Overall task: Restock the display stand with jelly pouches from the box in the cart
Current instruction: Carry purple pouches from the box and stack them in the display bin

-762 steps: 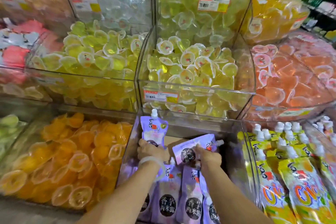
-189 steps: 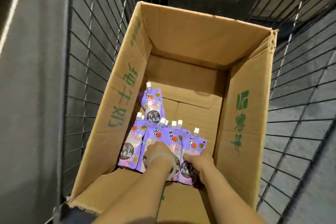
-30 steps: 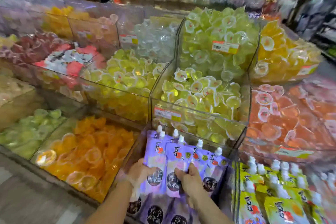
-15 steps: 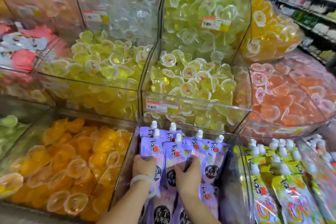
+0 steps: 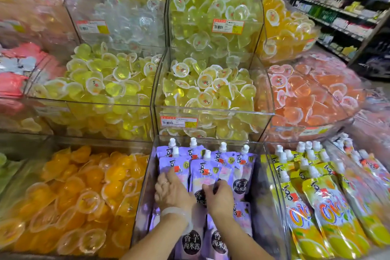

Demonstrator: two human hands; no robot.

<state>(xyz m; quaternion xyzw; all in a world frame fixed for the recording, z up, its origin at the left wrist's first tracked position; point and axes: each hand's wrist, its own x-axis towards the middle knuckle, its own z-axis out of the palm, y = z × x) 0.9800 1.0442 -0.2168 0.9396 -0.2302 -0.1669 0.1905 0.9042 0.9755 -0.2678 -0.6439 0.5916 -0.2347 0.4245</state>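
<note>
Purple jelly pouches stand in clear bin; left hand rests flat on them, right hand pinches one.

The jelly pouches are pale purple with white caps, red-and-black lettering and a black round badge. Beside them lie yellow pouches with orange swirls. Orange jelly cups fill the left bin, pale green cups the one above, peach-pink cups on the right.
</note>
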